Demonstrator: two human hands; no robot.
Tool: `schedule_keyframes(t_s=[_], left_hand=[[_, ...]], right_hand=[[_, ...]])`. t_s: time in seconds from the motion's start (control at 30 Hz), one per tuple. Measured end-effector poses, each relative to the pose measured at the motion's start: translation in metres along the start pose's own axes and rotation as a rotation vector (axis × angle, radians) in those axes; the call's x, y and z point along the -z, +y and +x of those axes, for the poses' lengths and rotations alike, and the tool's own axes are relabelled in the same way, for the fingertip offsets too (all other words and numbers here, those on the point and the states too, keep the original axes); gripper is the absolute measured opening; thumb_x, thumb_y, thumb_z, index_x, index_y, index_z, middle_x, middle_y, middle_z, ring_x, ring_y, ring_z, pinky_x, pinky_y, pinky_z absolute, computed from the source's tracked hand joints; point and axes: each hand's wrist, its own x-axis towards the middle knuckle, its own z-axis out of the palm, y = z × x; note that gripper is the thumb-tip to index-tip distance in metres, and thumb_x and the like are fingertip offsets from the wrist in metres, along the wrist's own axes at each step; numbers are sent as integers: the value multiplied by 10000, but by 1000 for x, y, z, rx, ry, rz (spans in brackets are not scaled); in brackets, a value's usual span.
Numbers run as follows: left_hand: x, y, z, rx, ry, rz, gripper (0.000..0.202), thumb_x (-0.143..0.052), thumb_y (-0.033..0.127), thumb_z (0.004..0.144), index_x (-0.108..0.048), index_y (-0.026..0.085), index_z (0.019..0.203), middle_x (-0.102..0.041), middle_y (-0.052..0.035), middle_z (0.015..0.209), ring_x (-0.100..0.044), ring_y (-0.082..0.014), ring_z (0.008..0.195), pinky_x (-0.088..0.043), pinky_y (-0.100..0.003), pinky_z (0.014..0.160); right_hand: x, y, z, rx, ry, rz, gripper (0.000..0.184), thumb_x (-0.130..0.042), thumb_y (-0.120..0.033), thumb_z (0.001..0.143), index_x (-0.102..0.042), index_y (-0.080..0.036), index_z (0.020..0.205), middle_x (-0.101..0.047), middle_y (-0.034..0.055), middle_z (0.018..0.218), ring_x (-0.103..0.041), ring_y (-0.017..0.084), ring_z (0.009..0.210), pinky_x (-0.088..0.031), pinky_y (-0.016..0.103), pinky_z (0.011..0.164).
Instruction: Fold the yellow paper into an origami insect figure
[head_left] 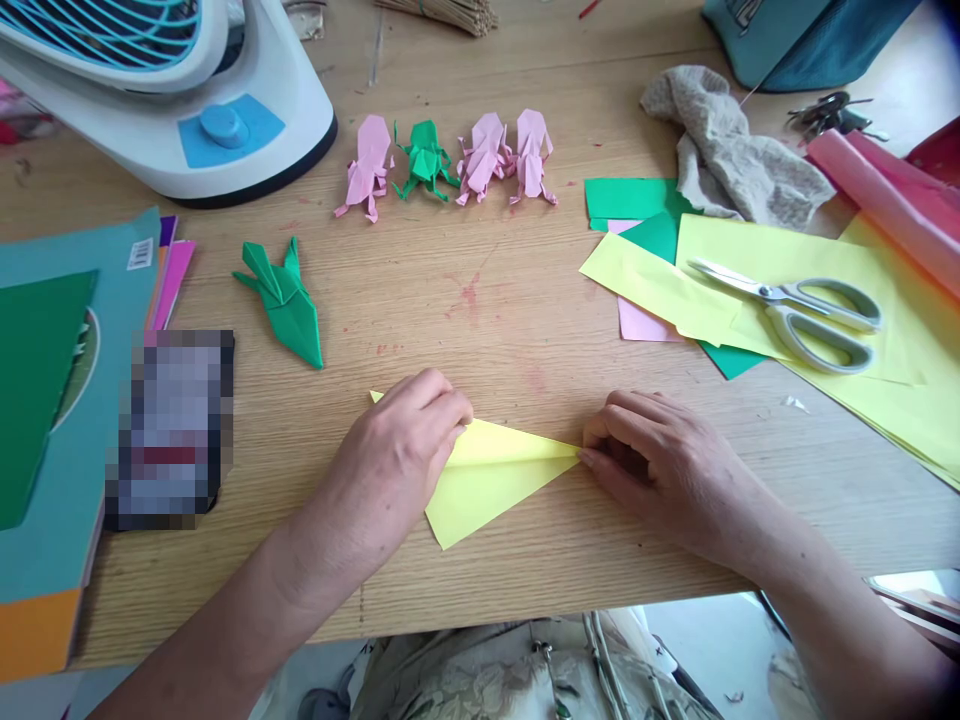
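Note:
A folded yellow paper (491, 480) lies on the wooden table (480, 300) near the front edge, creased into a pointed triangle shape. My left hand (401, 450) rests on its left part, fingers curled and pressing the fold down. My right hand (660, 465) pinches the paper's right tip with its fingertips together. Part of the sheet is hidden under my left hand.
Three pink origami frogs (487, 155) and a green one (425, 160) stand in a row at the back. A half-folded green paper (285, 300) lies left. Scissors (806, 310) rest on yellow sheets (885, 390) right. Also: a fan (172, 100), a cloth (735, 150), books (52, 420).

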Motion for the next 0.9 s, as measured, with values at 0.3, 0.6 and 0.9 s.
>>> schedule_keyframes(t_s=[0.3,0.6,0.9], left_hand=[[-4,23,-29,-84,90,295,198,-509,126,954,-672,109,1066,-711,-100,1034,-673,-232,903,-570,-367,760],[-12,30,-48,-100,62,397,411,-376,45,966,-611,105,1298,-645,-131,1328,-635,-265,1188,-586,-399,937],[-10,28,-45,-114,78,403,428,-355,13,957,-625,97,1280,-639,-129,1339,-642,-262,1192,-599,-388,937]], right_hand=[[-1,0,0,4,4,-2,132,-577,-134,895,-513,-196,798,-533,-2,770,-490,152,714,-343,292,685],[0,1,0,13,4,-13,132,-576,-122,880,-515,-199,793,-542,1,764,-497,155,708,-350,297,681],[-1,1,-1,13,2,-10,120,-570,-139,894,-521,-197,801,-538,0,769,-497,158,716,-345,297,680]])
